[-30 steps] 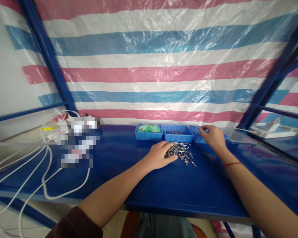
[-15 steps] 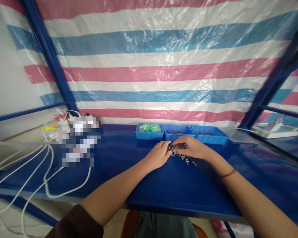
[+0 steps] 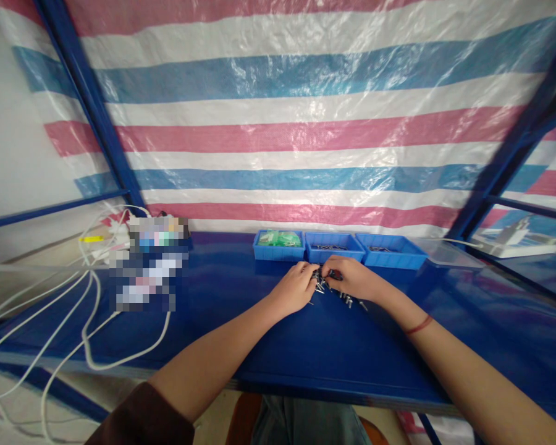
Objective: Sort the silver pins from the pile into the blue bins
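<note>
A small pile of metal fasteners (image 3: 346, 300) with thin shanks, which look like blind rivets, lies on the blue table in front of the bins. My left hand (image 3: 295, 290) rests at the pile's left side, its fingers curled and closed around some of the pieces. From the right, my right hand (image 3: 354, 278) reaches over the pile with thumb and fingers bent together on several fasteners. Dark and silvery pieces show in the narrow gap between the hands. Both hands hide much of the pile, so the exact pieces gripped cannot be made out.
Behind the hands stand three blue bins: a left bin (image 3: 278, 253) with green packets, a middle bin (image 3: 336, 254) and a right bin (image 3: 393, 259) with metal pieces. White cables (image 3: 90, 334) and blurred items lie at left. A striped sheet (image 3: 278, 123) hangs behind the table (image 3: 343, 358).
My right hand has shifted slightly left and its fingers have drawn closer together over the pile. Some fasteners between the hands have moved. My left hand has barely moved.
</note>
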Tool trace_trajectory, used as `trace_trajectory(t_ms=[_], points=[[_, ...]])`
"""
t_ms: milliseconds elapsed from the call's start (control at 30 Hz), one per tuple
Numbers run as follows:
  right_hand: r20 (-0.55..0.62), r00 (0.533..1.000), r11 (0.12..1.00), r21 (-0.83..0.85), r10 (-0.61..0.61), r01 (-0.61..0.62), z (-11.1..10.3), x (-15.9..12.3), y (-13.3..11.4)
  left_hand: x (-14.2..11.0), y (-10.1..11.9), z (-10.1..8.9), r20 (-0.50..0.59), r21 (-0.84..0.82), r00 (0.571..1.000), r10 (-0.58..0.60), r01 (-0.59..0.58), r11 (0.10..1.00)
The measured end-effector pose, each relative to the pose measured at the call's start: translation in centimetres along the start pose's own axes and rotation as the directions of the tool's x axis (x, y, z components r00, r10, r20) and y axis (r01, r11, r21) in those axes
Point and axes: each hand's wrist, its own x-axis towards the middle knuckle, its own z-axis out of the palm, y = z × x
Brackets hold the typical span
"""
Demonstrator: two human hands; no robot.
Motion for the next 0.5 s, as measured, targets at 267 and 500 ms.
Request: trace_trajectory(t_ms=[267, 500], points=[[-0.134, 0.990, 0.994, 0.107, 0.037, -0.022, -0.6, -0.1, -0.5, 0.3, 0.6, -0.7, -0.126, -0.026, 0.992, 0.014, -0.017, 1.000], [-0.175, 0.981, 0.957, 0.289, 0.082, -0.028, -0.3, 0.0, -1.2, 0.8, 1.1, -1.5, -0.173, -0.202, 0.979, -0.105, 0.069, 0.977]])
